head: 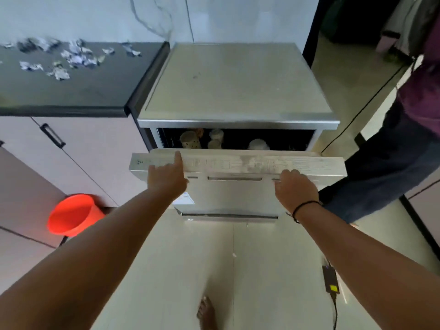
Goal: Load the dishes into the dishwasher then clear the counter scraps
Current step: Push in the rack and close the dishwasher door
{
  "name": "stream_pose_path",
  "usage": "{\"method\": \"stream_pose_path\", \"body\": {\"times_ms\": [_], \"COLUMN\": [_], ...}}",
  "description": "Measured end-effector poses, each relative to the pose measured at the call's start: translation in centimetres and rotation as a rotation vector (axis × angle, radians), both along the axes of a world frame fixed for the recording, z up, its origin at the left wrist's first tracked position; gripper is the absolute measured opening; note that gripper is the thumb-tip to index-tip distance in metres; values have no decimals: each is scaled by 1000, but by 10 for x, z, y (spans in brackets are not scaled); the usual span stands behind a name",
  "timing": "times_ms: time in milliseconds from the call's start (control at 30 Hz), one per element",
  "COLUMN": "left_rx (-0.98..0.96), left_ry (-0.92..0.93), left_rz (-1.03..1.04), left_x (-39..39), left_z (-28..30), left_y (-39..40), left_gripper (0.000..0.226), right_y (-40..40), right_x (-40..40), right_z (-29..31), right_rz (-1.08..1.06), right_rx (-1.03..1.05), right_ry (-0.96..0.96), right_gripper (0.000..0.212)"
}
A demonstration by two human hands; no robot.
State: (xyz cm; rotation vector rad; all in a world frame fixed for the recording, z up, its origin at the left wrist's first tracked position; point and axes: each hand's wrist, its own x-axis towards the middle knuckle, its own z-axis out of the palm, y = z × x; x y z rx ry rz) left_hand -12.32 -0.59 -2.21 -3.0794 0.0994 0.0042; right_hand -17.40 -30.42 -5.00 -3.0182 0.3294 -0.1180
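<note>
The left hand (pixel 166 173) rested flat on the top edge of the stainless-steel dishwasher door (pixel 238 184), a finger outstretched; the right hand (pixel 295 186) curled over that edge. The door stood nearly closed with pale dishes (pixel 215 139) inside, so loading looked done. Crumpled paper scraps (pixel 69 55) still littered the dark counter (pixel 83 91).

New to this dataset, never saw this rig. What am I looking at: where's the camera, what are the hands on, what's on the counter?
There is one picture, from a wide-angle camera worn on a person's head, looking down. No robot is involved, only bare hands. Both rest on the top edge of a partly open dishwasher door: the left hand with one finger over the control strip, the right hand curled at the edge. Dishes show inside. Crumpled paper scraps lie on the dark counter. An orange bucket stands on the floor.
</note>
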Motion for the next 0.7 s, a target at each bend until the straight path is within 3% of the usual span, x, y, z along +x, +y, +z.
{"method": "stream_pose_path", "body": {"times_ms": [100, 200, 300, 400, 500, 700], "left_rx": [274, 354, 384, 219, 120, 101], "left_ry": [-260, -201, -112, 93, 63, 20], "left_rz": [-206, -331, -448, -583, -662, -741], "left_x": [63, 132, 192, 226, 238, 236], "left_z": [16, 31, 41, 34, 21, 18], "left_y": [17, 29, 29, 28, 35, 38], "left_gripper": [117, 138, 135, 123, 118, 111], "right_y": [-11, -27, -47, -64, -77, -83], "right_x": [47, 100, 163, 203, 208, 205], "right_z": [19, 35, 63, 63, 52, 43], "right_rz": [155, 333, 346, 409, 469, 537], "right_rx": [-256, -319, -183, -94, -137, -229], "right_ry": [-191, -305, -10, 209, 172, 89], "right_gripper": [46, 84, 112, 113, 113, 102]}}
